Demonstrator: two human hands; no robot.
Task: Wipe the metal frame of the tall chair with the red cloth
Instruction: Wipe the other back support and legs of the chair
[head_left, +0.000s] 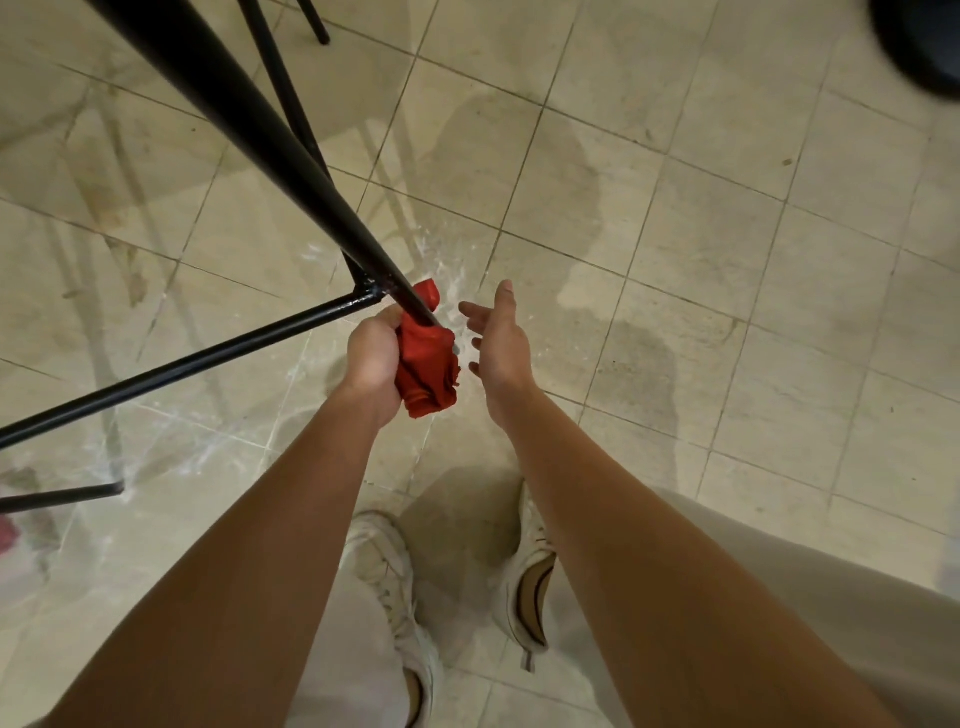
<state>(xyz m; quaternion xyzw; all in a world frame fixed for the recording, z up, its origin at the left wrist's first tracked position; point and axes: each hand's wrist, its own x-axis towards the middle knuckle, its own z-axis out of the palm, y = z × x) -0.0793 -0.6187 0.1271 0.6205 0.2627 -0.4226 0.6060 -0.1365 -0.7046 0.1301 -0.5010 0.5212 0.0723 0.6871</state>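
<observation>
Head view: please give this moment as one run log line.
left hand: holds red cloth against black chair leg, below the joint | right hand: open, beside cloth

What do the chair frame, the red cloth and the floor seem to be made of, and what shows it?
Chair frame: probably metal tube, glossy black paint; a weld bead shows at the joint. Red cloth: soft matte fabric, bunched in folds. Floor: polished beige tiles, perhaps ceramic; grout lines and reflections.
</observation>
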